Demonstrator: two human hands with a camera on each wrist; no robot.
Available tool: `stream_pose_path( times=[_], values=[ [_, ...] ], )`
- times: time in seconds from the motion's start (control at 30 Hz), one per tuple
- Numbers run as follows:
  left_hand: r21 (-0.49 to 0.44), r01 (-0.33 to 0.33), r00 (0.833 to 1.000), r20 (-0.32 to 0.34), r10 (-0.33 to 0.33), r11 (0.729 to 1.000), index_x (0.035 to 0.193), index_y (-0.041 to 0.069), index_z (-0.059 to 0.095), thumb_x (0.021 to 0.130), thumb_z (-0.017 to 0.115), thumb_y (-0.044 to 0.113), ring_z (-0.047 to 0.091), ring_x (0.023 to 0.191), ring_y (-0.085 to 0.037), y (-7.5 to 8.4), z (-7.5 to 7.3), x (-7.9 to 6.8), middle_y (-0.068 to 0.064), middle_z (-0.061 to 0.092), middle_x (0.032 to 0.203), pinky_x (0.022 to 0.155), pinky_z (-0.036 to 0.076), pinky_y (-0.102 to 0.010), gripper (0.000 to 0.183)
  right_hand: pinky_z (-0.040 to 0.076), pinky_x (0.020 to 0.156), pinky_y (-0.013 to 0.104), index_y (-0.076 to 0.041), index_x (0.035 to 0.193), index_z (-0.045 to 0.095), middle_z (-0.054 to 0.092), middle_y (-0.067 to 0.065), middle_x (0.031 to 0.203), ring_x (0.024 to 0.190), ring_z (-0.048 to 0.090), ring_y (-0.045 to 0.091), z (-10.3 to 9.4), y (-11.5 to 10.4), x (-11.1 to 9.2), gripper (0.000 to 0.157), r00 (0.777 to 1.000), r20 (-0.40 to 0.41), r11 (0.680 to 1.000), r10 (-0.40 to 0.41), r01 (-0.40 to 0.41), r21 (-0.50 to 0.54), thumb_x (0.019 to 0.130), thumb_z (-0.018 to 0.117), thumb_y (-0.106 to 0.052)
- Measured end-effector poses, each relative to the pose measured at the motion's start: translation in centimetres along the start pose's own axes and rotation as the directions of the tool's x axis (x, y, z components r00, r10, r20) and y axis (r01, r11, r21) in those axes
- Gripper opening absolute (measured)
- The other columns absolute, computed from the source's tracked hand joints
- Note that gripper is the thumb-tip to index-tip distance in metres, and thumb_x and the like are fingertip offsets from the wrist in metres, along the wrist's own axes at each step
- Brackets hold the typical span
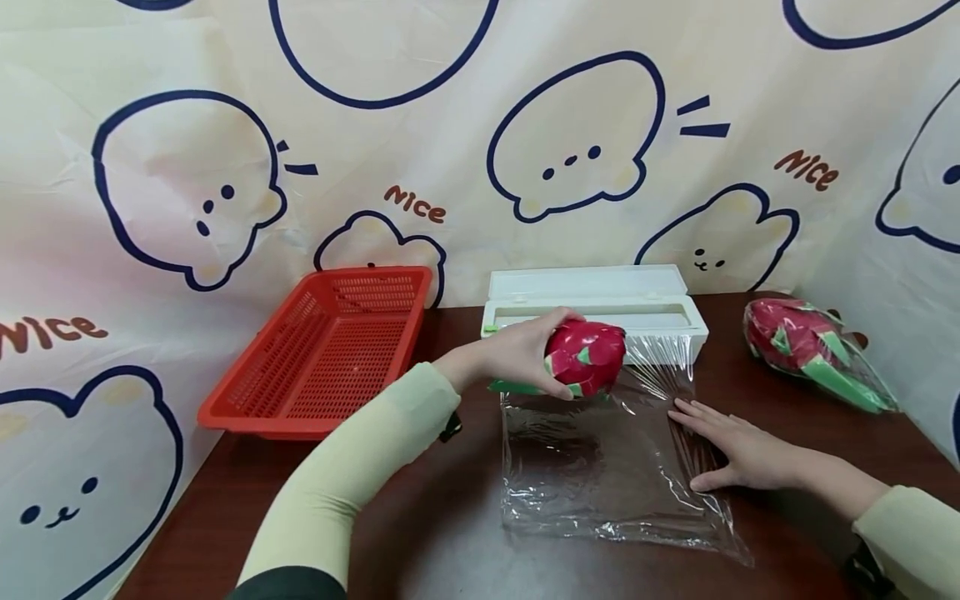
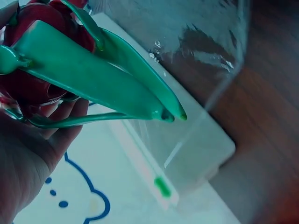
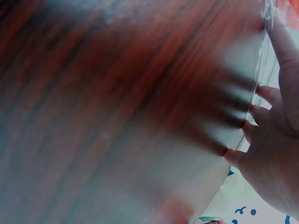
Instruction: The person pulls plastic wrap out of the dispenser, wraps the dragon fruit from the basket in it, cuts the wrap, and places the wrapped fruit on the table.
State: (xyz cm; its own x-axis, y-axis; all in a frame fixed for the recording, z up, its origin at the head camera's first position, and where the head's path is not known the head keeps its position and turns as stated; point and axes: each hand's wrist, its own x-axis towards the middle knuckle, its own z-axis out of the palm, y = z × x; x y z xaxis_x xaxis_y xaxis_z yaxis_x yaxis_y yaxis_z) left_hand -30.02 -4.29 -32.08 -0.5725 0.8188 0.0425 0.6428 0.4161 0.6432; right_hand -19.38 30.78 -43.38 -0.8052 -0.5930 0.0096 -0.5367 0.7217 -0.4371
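My left hand (image 1: 525, 348) grips a red dragon fruit (image 1: 588, 357) with green leaf-like scales, held above the back part of a sheet of plastic wrap (image 1: 585, 467). Up close in the left wrist view, long green scales (image 2: 88, 77) stick out from the fruit. Spread over the brown table, the wrap runs back to a white cling film box (image 1: 592, 312) whose lid is raised. My right hand (image 1: 750, 450) rests with fingers spread on the right edge of the sheet, where the film is bunched. In the right wrist view its fingertips (image 3: 233, 156) touch that edge.
A red plastic basket (image 1: 337, 358) stands at the left. Another dragon fruit (image 1: 810, 346), covered in clear film, lies at the back right, with a small brown object partly hidden behind it. A patterned cloth (image 1: 420, 167) hangs behind the table.
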Motion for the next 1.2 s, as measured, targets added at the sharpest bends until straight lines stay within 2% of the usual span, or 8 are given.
stream_pose_path(
  times=[0.3,0.47,0.57,0.8,0.93,1.2],
  values=[
    [0.059,0.018,0.998,0.057,-0.022,0.998,0.137,0.024,0.035,0.066,0.089,0.036,0.053,0.101,-0.008,0.2,2.7,3.3,0.007,0.052,0.116,0.079,0.049,-0.023,0.09,0.026,0.092,0.076,-0.004,0.146,0.039,0.029,0.026,0.151,0.136,0.025,0.049,-0.4,0.3,-0.2,0.089,1.0,0.013,1.0,0.002,-0.003,0.009,0.081,0.07,-0.056],
    [0.106,0.024,0.996,0.087,-0.034,0.994,0.139,0.024,0.035,0.066,0.088,0.039,0.054,0.097,-0.006,0.1,3.9,4.3,0.008,0.053,0.116,0.079,0.047,-0.023,0.091,0.023,0.093,0.077,-0.004,0.147,0.039,0.028,0.024,0.152,0.136,0.024,0.05,-0.2,0.3,-0.2,0.091,0.999,0.023,0.999,0.025,-0.026,0.025,0.08,0.069,-0.059],
    [0.116,0.029,0.994,0.101,-0.041,0.993,0.14,0.024,0.034,0.067,0.088,0.04,0.055,0.095,-0.005,0.0,4.4,4.6,0.009,0.053,0.114,0.077,0.047,-0.022,0.092,0.023,0.093,0.077,-0.004,0.146,0.039,0.028,0.025,0.152,0.136,0.024,0.05,-0.2,0.2,-0.2,0.092,0.999,0.023,0.999,0.026,-0.026,0.021,0.079,0.069,-0.059],
    [0.024,0.069,0.991,0.117,-0.071,0.997,0.138,0.025,0.038,0.067,0.089,0.036,0.056,0.095,-0.006,-0.7,5.3,4.8,0.01,0.055,0.111,0.078,0.048,-0.022,0.088,0.022,0.094,0.076,-0.005,0.147,0.039,0.028,0.024,0.153,0.136,0.023,0.05,-0.3,-0.1,0.0,0.092,0.999,0.026,0.999,0.031,-0.032,0.021,0.079,0.068,-0.06],
    [0.029,0.079,0.989,0.127,-0.082,0.996,0.135,0.026,0.038,0.067,0.088,0.037,0.057,0.093,-0.007,-1.0,5.9,4.8,0.009,0.056,0.108,0.076,0.048,-0.022,0.085,0.022,0.094,0.077,-0.004,0.146,0.039,0.028,0.024,0.152,0.136,0.024,0.05,-0.1,-0.2,0.0,0.092,0.999,0.022,0.999,0.028,-0.028,0.022,0.079,0.068,-0.061],
    [0.051,0.097,0.984,0.145,-0.103,0.994,0.139,0.025,0.036,0.068,0.087,0.041,0.055,0.093,-0.006,-1.4,6.6,4.8,0.01,0.055,0.109,0.077,0.047,-0.022,0.088,0.023,0.092,0.077,-0.006,0.146,0.04,0.029,0.025,0.151,0.136,0.024,0.048,0.1,0.1,-0.1,0.089,1.0,-0.004,1.0,0.01,-0.01,0.021,0.079,0.071,-0.056]
  ],
)
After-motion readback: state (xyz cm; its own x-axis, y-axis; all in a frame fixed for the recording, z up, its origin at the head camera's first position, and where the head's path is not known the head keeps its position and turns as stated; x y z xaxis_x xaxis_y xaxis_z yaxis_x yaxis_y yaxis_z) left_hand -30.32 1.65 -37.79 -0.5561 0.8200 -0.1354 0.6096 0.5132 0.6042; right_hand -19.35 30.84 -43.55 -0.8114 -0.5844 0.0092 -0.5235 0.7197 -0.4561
